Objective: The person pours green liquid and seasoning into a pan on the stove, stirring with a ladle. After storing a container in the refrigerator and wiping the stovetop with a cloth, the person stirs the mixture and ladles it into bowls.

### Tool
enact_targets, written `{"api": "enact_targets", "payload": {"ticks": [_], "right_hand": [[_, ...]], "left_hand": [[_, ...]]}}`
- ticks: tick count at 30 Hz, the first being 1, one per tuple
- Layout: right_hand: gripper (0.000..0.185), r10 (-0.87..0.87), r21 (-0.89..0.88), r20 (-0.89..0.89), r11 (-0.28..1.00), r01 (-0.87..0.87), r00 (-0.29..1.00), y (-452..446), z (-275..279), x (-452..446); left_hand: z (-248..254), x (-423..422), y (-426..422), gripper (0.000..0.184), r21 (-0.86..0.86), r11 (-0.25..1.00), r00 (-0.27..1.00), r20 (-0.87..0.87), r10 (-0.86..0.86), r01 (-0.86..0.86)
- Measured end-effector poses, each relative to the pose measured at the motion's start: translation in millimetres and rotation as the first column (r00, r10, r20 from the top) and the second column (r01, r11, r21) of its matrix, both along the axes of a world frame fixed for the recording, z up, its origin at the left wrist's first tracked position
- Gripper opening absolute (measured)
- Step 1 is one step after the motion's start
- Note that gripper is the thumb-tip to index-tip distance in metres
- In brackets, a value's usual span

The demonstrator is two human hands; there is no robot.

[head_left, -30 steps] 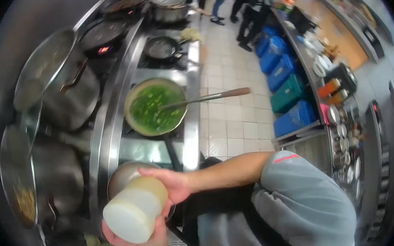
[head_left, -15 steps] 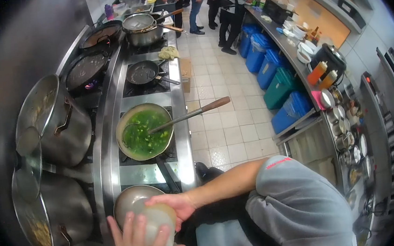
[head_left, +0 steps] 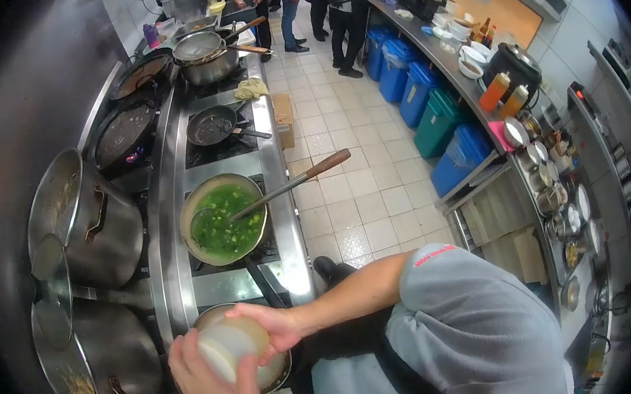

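Both my hands are around a translucent whitish round container (head_left: 227, 345), which looks like a plastic tub or bowl. From the near side my left hand (head_left: 215, 382) grips it with bent fingers and thumb. My right hand (head_left: 267, 327) is closed on its far right side. The container is tilted above a frying pan (head_left: 282, 372) at the front of the stove, hiding much of that pan; what is in the container cannot be made out. Just beyond is a pan of green soup-like food (head_left: 224, 227), a wooden-handled ladle (head_left: 292, 184) resting in it.
Two large steel stockpots (head_left: 120, 240) stand on the left. Farther along the stove are a small black frying pan (head_left: 212, 125), a yellow cloth (head_left: 252, 88) and a pot with strainers (head_left: 207, 68). Blue bins (head_left: 459, 162) line the right counter. Several people stand at the far end.
The container has tipped more over the front pan, and my left fingers have gone from spread to bent around it. The whole view has shifted slightly.
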State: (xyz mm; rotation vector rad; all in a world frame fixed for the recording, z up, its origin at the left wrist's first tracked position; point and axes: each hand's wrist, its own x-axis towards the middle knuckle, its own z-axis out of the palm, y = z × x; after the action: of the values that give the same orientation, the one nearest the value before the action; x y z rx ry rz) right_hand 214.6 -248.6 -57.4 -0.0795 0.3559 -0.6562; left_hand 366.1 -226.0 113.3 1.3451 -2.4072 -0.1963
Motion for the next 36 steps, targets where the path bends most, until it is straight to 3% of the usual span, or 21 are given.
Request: {"api": "enact_targets", "payload": {"ticks": [3, 5, 6, 7, 10, 11, 12, 15, 16, 17, 18, 19, 20, 21, 22, 23, 25, 27, 30, 34, 36], "right_hand": [[0.060, -0.018, -0.043, -0.010, 0.999, 0.018, 1.000, -2, 5, -8], [0.061, -0.011, -0.046, -0.040, 0.999, 0.009, 0.999, -3, 4, -13], [0.061, -0.013, -0.047, -0.039, 0.999, 0.011, 0.999, -2, 1, -14], [0.062, 0.003, -0.048, -0.026, 0.999, -0.004, 1.000, -2, -3, -15], [0.062, 0.050, -0.051, 0.022, 0.997, -0.049, 0.999, -5, -8, -14], [0.062, 0.069, -0.050, 0.059, 0.997, -0.066, 0.996, -6, -9, -11], [0.062, 0.085, -0.051, 0.058, 0.995, -0.082, 0.995, -5, -4, -10], [0.059, 0.037, 0.017, -0.007, 0.999, -0.037, 0.999, -2, 4, -8], [0.059, 0.063, 0.029, 0.016, 0.998, -0.064, 0.998, -3, -11, -8], [0.057, 0.114, -0.041, 0.073, 0.993, -0.111, 0.991, -5, -31, -12], [0.059, 0.025, -0.075, -0.125, 0.997, -0.035, 0.992, -2, -47, -4], [0.059, -0.006, -0.350, 0.089, 0.936, 0.037, 0.996, 0, -51, -11], [0.063, -0.040, -0.234, -0.072, 0.972, 0.022, 0.997, 1, -66, -8], [0.069, -0.295, -0.688, -0.433, 0.719, -0.101, 0.852, 9, -6, -22], [0.070, 0.014, 0.000, -0.157, 1.000, -0.014, 0.987, -2, -10, -14], [0.071, 0.053, 0.016, -0.186, 0.999, -0.051, 0.981, -10, -13, -15], [0.071, 0.132, -0.033, -0.244, 0.989, -0.144, 0.961, -8, -12, -13], [0.071, 0.187, -0.043, -0.270, 0.978, -0.206, 0.945, -6, -12, -9], [0.071, 0.225, -0.054, -0.311, 0.966, -0.253, 0.923, -4, -13, -3], [0.071, 0.262, -0.067, -0.367, 0.950, -0.306, 0.893, -2, -14, 6], [0.071, 0.275, -0.081, -0.406, 0.939, -0.333, 0.872, -1, -15, 12]], "left_hand": [[19, 1, 7, 0.072, 0.114, 0.993, 0.999, -0.044, -0.021, 0.026], [42, -1, 18, 0.073, 0.427, 0.883, 0.978, 0.015, 0.208, -0.195], [54, 4, 14, 0.073, 0.426, 0.884, 0.978, 0.015, 0.207, -0.193], [67, 14, 6, 0.073, 0.613, 0.730, 0.953, 0.217, 0.212, -0.303], [74, 16, 13, 0.072, 0.584, 0.775, 0.963, 0.242, 0.119, -0.242], [75, 17, 17, 0.071, 0.348, 0.936, 0.995, 0.102, 0.010, -0.045], [70, 11, 13, 0.073, 0.095, 0.987, 0.968, 0.201, -0.148, 0.131], [53, 14, 8, 0.073, 0.236, 0.953, 0.976, 0.059, -0.212, 0.192], [55, 7, 15, 0.067, 0.384, 0.923, 1.000, -0.002, -0.004, 0.005], [59, 7, 17, 0.080, 0.460, 0.877, 0.986, 0.144, 0.080, -0.138], [62, 12, 17, 0.093, 0.530, 0.789, 0.940, 0.294, 0.171, -0.309], [60, 8, 23, 0.088, 0.362, 0.889, 0.959, 0.146, 0.243, -0.280], [52, 18, 21, 0.084, 0.384, 0.917, 0.992, -0.011, 0.123, -0.110], [47, 23, 15, 0.075, 0.297, 0.954, 0.997, -0.064, -0.034, 0.052], [13, 28, 27, 0.066, 0.091, 0.991, 0.967, -0.246, -0.069, 0.094], [18, 30, 23, 0.057, 0.223, 0.957, 0.963, -0.236, -0.132, 0.186], [6, 27, 39, 0.049, 0.324, 0.938, 0.985, -0.159, -0.072, 0.121], [-13, 29, 60, 0.051, -0.006, 1.000, 0.984, -0.178, 0.021, -0.022], [-31, 24, 75, 0.053, 0.006, 0.985, 0.983, -0.065, 0.171, -0.171], [-29, 29, 88, 0.059, 0.021, 0.930, 0.923, -0.117, 0.367, -0.367], [-18, 31, 95, 0.065, 0.307, 0.815, 0.826, -0.133, 0.547, -0.491]]}}
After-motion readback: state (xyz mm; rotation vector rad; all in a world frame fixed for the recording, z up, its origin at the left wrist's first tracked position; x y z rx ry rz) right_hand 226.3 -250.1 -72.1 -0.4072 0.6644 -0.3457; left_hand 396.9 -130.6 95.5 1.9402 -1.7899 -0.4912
